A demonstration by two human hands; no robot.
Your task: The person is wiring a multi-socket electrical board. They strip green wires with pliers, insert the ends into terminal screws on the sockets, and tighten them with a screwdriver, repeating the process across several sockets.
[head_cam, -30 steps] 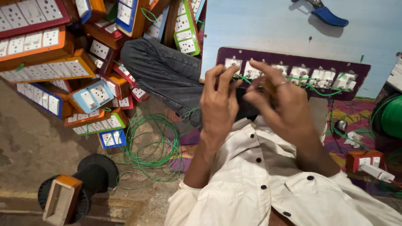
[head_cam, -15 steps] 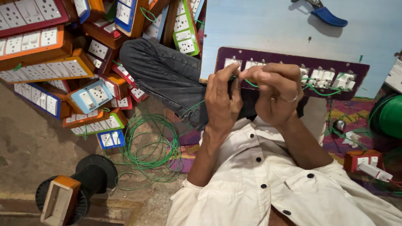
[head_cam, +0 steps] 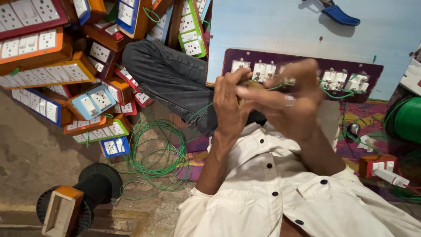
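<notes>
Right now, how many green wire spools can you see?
1. A green spool sits at the right edge, partly cut off. The other spool, bottom left, is black. More may lie out of view. Loose green wire is coiled on the floor.

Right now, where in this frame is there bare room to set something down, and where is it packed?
Free: the pale blue board above the purple switch panel, left of the blue-handled tool; and the bare floor between the stacked switch boxes and the black spool. Crowded: the boxes, the green wire coil, and around the left hand and right hand.
</notes>
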